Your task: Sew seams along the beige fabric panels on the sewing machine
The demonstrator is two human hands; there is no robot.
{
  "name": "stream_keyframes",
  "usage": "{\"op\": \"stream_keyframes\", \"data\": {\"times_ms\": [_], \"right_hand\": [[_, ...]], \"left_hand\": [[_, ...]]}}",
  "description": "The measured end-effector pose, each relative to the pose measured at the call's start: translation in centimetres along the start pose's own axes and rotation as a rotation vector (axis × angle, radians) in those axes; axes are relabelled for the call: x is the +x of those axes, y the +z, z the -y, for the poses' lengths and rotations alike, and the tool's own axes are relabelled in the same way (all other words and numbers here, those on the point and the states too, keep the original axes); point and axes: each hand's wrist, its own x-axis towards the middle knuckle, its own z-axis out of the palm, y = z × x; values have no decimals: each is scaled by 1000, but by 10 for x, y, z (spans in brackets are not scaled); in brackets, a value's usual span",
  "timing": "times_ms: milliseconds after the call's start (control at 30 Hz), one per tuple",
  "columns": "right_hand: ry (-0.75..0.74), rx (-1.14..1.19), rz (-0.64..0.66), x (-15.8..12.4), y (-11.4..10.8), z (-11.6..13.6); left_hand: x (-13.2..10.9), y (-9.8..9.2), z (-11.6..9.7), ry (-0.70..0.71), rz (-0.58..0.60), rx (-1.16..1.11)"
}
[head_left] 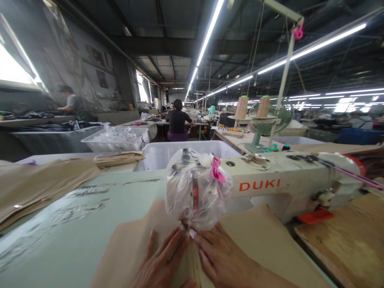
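Note:
Tan fabric (129, 244) lies under the head of a sewing machine (255, 180) marked DUKI, spreading to both sides of the needle area. A clear plastic bag with a pink ribbon (216, 170) wraps the machine's head. My left hand (165, 256) lies on the fabric left of the presser foot (185, 225), its fingers stretched forward. My right hand (222, 252) rests just right of the foot, fingers extended over the cloth, with something white at one fingertip. Between the hands a folded edge or seam runs toward me. The needle tip is too small to make out.
Stacked tan fabric (45, 180) lies at the left. Behind the machine stand a white bin (150, 154), thread cones (241, 107) and a green fan (256, 138). A wooden board (345, 240) is at the right. Farther off, a person (178, 120) sits facing away.

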Motion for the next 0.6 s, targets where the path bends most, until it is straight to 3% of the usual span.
{"op": "stream_keyframes", "data": {"times_ms": [233,367,467,533,600], "right_hand": [[15,23,-2,4,0,0],[84,-30,-69,-5,-23,31],[272,65,-168,-55,-39,67],[413,157,-22,-103,-32,86],[527,221,107,-146,-10,96]], "left_hand": [[3,-10,-4,-75,105,-93],[-6,-20,-12,-147,230,-144],[-35,-39,-39,-177,186,-131],[-59,-52,-69,-139,86,-105],[-78,-59,-105,-110,0,-47]]}}
